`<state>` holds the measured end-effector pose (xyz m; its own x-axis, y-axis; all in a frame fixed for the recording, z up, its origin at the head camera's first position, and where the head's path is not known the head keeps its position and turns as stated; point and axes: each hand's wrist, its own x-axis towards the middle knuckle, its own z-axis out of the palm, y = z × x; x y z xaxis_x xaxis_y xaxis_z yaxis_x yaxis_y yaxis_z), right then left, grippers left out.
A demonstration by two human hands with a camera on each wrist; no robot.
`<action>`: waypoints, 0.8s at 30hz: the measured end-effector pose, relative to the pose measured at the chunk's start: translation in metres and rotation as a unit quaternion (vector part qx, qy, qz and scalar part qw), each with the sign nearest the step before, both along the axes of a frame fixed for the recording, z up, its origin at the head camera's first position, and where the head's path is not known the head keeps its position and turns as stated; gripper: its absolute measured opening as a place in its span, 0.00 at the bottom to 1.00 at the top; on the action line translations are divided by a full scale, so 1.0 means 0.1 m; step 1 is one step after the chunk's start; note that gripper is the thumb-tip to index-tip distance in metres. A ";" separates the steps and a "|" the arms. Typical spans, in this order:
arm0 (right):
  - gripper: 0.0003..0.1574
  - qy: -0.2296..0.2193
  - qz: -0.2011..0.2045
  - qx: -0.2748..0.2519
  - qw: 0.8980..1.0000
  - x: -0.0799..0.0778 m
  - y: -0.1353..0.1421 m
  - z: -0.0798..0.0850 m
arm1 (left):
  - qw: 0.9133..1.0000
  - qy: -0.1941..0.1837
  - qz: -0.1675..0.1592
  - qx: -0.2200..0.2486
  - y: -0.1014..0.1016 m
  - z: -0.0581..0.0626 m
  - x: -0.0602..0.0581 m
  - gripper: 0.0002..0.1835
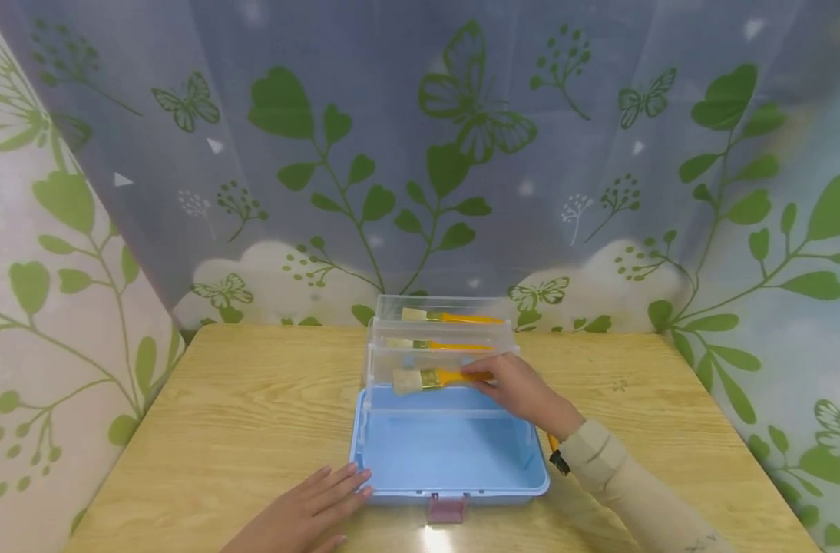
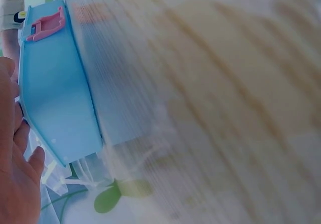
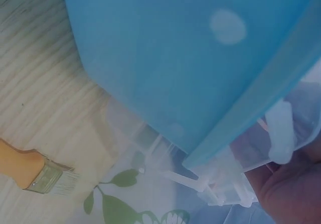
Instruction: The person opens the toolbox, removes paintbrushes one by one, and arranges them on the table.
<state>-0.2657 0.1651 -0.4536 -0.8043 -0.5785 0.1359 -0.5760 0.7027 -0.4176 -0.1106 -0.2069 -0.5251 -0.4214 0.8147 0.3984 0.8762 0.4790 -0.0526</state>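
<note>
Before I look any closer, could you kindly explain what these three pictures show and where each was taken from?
There is no robot here, just a person working. The wide picture comes from a camera worn on the head; the other two come from one on each wrist. On the wood-grain table stands an open light-blue plastic box with a pink clasp and raised clear plastic trays. The bare left hand touches the box's near left corner. The bare right hand holds a flat orange-handled paintbrush with pale bristles. A second brush and a third brush show at the trays behind it. The right-wrist view shows another brush on the table beside the box.
</note>
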 end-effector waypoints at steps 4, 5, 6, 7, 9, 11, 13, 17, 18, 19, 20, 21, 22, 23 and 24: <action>0.16 -0.004 -0.001 -0.013 1.000 0.02 0.00 0.00 | 1.000 -0.003 0.000 -0.005 0.00 0.00 0.01 0.38; 0.16 -0.004 -0.001 -0.016 1.000 0.02 0.01 0.00 | 1.000 -0.001 0.000 -0.004 0.00 0.00 0.01 0.37; 0.16 -0.005 -0.001 -0.019 1.000 0.03 0.01 0.01 | 1.000 0.002 -0.001 -0.002 0.00 0.00 0.01 0.37; 0.16 -0.006 0.000 -0.021 1.000 0.03 0.00 0.01 | 1.000 0.005 -0.001 -0.001 0.00 -0.01 0.01 0.37; 0.17 -0.009 0.001 -0.022 1.000 0.03 0.00 0.02 | 1.000 0.012 -0.003 0.001 -0.01 -0.01 0.00 0.36; 0.18 -0.014 0.001 -0.018 1.000 0.04 0.00 0.02 | 1.000 0.016 -0.005 0.002 -0.01 -0.02 0.00 0.36; 0.19 -0.021 -0.002 -0.011 1.000 0.04 0.00 0.03 | 1.000 0.020 -0.005 0.002 -0.01 -0.02 -0.01 0.36; 0.20 -0.025 -0.007 0.009 1.000 0.06 -0.02 0.06 | 1.000 0.022 -0.002 0.000 -0.01 -0.02 -0.01 0.36; 0.19 -0.026 -0.008 0.015 1.000 0.06 -0.02 0.07 | 1.000 0.022 -0.002 0.001 -0.01 -0.01 -0.01 0.36; 0.18 -0.027 -0.007 0.018 0.999 0.07 -0.02 0.08 | 1.000 0.020 -0.001 0.001 0.00 -0.01 -0.01 0.36; 0.17 -0.027 -0.004 0.023 0.999 0.07 -0.03 0.08 | 1.000 0.019 -0.001 0.002 0.00 0.00 0.00 0.36; 0.16 -0.029 -0.001 0.026 0.999 0.07 -0.03 0.09 | 1.000 0.018 0.001 0.001 0.00 0.00 0.00 0.36; 0.15 -0.031 0.002 0.029 0.999 0.07 -0.03 0.09 | 1.000 0.017 0.002 0.001 0.00 0.00 0.00 0.36; 0.14 -0.033 0.006 0.033 0.999 0.07 -0.03 0.09 | 1.000 0.016 0.002 0.002 0.01 0.00 0.00 0.36; 0.13 -0.036 0.009 0.035 0.999 0.07 -0.03 0.09 | 1.000 0.014 0.002 0.003 0.01 0.01 0.00 0.36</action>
<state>-0.2582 0.1622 -0.4447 -0.7994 -0.5997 0.0365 -0.5595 0.7209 -0.4089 -0.1101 -0.2061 -0.5246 -0.4127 0.8107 0.4152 0.8727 0.4826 -0.0749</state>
